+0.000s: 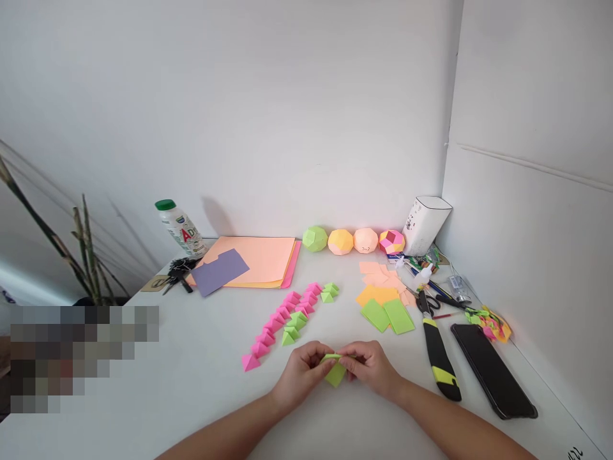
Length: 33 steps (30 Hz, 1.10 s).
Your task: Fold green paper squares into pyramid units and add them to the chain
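Note:
Between my two hands is a small piece of green paper (336, 375), partly folded, its lower part pointing down toward the table. My left hand (306, 370) pinches its left side between thumb and fingers. On the right side my right hand (368, 365) pinches it the same way, the thumbs close together near the top edge. The fingers hide much of the fold. Just beyond my hands lie rows of folded pink paper pieces (265, 337) and folded green paper pieces (290, 335). Flat green paper rectangles (398, 316) rest to the right, over orange and peach slips.
Several paper balls (340, 242) line the wall. Large paper sheets (258, 259), a purple piece (221, 271), keys (181, 271) and a bottle (182, 230) are at back left. At right lie a utility knife (438, 358), scissors (428, 303), a phone (493, 370) and paper scraps (495, 324).

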Each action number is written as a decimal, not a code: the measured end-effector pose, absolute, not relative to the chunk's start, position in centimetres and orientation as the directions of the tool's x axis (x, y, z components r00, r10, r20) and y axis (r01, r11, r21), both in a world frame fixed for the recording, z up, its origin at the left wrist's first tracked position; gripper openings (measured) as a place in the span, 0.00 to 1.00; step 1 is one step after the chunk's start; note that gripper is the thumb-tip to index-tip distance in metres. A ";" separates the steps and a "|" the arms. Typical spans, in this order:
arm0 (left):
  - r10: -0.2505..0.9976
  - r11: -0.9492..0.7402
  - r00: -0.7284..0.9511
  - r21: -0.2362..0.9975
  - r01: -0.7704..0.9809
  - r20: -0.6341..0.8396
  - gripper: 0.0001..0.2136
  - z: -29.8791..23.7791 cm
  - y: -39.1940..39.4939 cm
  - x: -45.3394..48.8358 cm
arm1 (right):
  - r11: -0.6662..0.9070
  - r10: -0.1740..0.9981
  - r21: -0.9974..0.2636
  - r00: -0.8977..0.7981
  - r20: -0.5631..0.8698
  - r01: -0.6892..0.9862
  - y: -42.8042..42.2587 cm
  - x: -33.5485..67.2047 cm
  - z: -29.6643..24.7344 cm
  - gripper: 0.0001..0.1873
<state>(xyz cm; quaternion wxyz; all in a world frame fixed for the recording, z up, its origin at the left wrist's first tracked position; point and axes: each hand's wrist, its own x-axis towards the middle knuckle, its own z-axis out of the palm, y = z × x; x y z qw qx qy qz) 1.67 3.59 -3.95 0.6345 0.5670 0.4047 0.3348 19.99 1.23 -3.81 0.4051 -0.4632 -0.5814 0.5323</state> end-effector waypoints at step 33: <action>0.841 0.192 0.523 0.980 -0.053 -0.137 0.14 -3.4 3.6 1.5 | 0.011 0.954 -0.990 -0.297 -0.032 0.144 1.4 20.3 -3.9 0.10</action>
